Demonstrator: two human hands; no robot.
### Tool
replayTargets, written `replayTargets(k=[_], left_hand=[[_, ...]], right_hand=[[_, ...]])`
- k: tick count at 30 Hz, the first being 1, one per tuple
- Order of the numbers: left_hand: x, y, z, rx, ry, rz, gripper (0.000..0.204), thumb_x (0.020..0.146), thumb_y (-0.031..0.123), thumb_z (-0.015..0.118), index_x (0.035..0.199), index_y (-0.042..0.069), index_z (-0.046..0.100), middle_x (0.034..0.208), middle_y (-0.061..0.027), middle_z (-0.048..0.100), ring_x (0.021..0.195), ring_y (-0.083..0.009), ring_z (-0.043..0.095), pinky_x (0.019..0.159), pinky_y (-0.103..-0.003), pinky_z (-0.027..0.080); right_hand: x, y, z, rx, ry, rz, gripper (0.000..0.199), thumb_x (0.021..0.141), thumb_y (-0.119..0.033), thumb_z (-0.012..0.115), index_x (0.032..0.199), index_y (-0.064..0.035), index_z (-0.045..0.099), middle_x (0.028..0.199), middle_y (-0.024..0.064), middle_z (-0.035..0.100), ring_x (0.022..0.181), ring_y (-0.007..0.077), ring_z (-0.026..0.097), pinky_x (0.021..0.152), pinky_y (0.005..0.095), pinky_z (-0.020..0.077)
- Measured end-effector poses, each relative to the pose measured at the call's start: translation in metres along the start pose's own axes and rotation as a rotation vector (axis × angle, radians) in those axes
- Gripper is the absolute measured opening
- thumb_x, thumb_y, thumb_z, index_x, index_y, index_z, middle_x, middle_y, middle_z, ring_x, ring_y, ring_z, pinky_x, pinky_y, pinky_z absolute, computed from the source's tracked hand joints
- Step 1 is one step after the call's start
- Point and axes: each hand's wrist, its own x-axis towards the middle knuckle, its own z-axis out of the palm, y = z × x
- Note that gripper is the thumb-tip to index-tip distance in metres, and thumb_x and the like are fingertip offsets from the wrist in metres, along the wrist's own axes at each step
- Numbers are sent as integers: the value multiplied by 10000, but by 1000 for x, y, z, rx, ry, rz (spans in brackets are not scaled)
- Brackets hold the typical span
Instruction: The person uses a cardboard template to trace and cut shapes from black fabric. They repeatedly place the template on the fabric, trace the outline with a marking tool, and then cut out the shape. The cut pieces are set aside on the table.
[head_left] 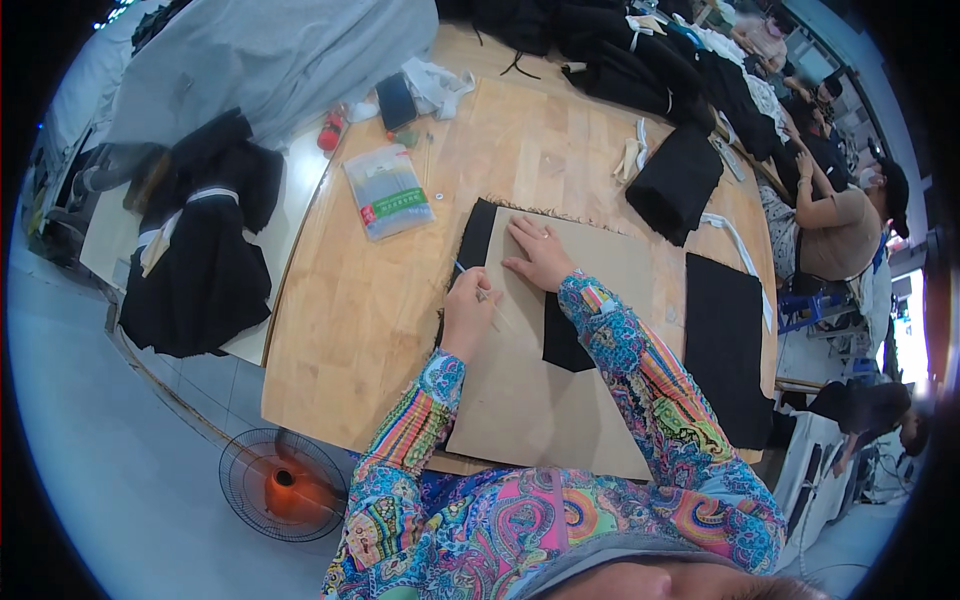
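Observation:
A large beige cardboard pattern (535, 415) lies on the wooden table in front of me, over a piece of black fabric (476, 232). The fabric shows along the pattern's left side, has a frayed far edge, and black also appears in an opening near the middle. My right hand (540, 254) rests flat on the far part of the cardboard with its fingers spread. At the left edge, my left hand (468, 312) is closed around a thin pen (460, 266), its bluish end sticking out toward the fabric. The pen's contact with the cloth is too small to make out.
Left of the pattern lies a clear plastic packet (388, 190), with a dark phone (396, 102) beyond it. Black cloth pieces (724, 345) and a folded bundle (676, 180) lie right. A fan (290, 488) stands on the floor; a co-worker (845, 225) sits far right.

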Motion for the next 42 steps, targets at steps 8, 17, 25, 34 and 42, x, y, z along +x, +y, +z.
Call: replayTargets(k=[8, 17, 25, 34, 42], left_hand=[[0, 11, -5, -33, -49, -99, 273, 718, 30, 708, 912, 14, 517, 826, -114, 540, 720, -275, 541, 660, -368, 444], [-31, 31, -29, 124, -83, -56, 230, 741, 63, 692, 851, 24, 493, 825, -134, 541, 734, -288, 562, 652, -385, 452], [-142, 57, -82, 192, -233, -342, 187, 791, 96, 670, 829, 36, 497, 743, -140, 543, 663, -320, 561, 591, -405, 441], [-156, 54, -88, 274, -218, -406, 175, 813, 139, 659, 822, 48, 509, 736, -157, 576, 704, -358, 570, 595, -433, 427], [-157, 47, -89, 230, -225, -400, 162, 814, 139, 652, 834, 49, 519, 709, -166, 569, 688, -366, 569, 585, -438, 421]], right_hand=[[0, 0, -3, 18, -29, -9, 674, 855, -405, 594, 1372, -30, 380, 1477, 150, 299, 1386, 306, 231, 1108, 513, 171], [1, -2, -7, -27, -81, -1, 690, 856, -445, 575, 1382, -52, 366, 1491, 113, 279, 1396, 277, 213, 1111, 511, 183], [1, -6, -10, -41, -108, 51, 718, 837, -486, 581, 1399, -98, 361, 1512, 49, 251, 1410, 227, 183, 1064, 637, 153], [2, -3, -4, -41, -83, 45, 723, 830, -497, 589, 1398, -104, 374, 1510, 40, 260, 1407, 226, 191, 1075, 618, 154], [2, -3, -3, -41, -86, 49, 730, 835, -509, 576, 1402, -99, 366, 1514, 39, 251, 1407, 226, 189, 1075, 620, 153]])
